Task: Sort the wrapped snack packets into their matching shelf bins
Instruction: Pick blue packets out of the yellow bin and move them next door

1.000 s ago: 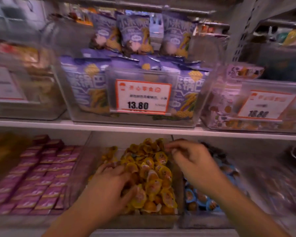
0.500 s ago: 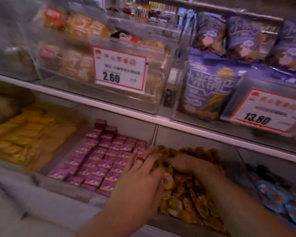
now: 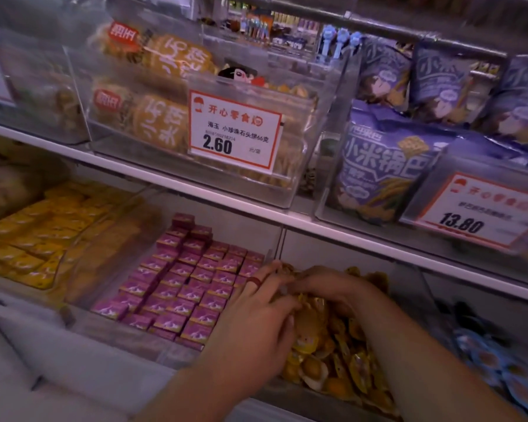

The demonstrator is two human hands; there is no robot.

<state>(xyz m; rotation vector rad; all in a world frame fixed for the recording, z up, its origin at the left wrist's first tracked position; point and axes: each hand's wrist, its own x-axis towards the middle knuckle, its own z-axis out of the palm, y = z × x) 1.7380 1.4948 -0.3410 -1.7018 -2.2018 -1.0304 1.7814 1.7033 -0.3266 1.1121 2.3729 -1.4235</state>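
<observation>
Both hands rest in a clear bin of small yellow-orange wrapped snack packets (image 3: 342, 360) on the lower shelf. My left hand (image 3: 256, 324), with a red ring on one finger, lies palm down over the packets at the bin's left side, fingers spread. My right hand (image 3: 333, 290) reaches in from the right, its fingers curled into the pile at the back; whether it grips a packet is hidden. The fingertips of the two hands meet near the bin's divider. To the left lies a bin of small purple-pink packets (image 3: 183, 284).
Further left sits a bin of yellow flat packets (image 3: 34, 239). Blue-wrapped packets (image 3: 497, 370) fill the bin at right. The upper shelf (image 3: 153, 175) holds clear bins of biscuit bags (image 3: 162, 86) and purple bags (image 3: 387, 166), with price tags 2.60 (image 3: 232, 129) and 13.80 (image 3: 476, 211).
The view has swung left, bringing the purple and yellow bins in. My left hand moved to the left edge of the yellow-orange pile; my right hand came closer to it.
</observation>
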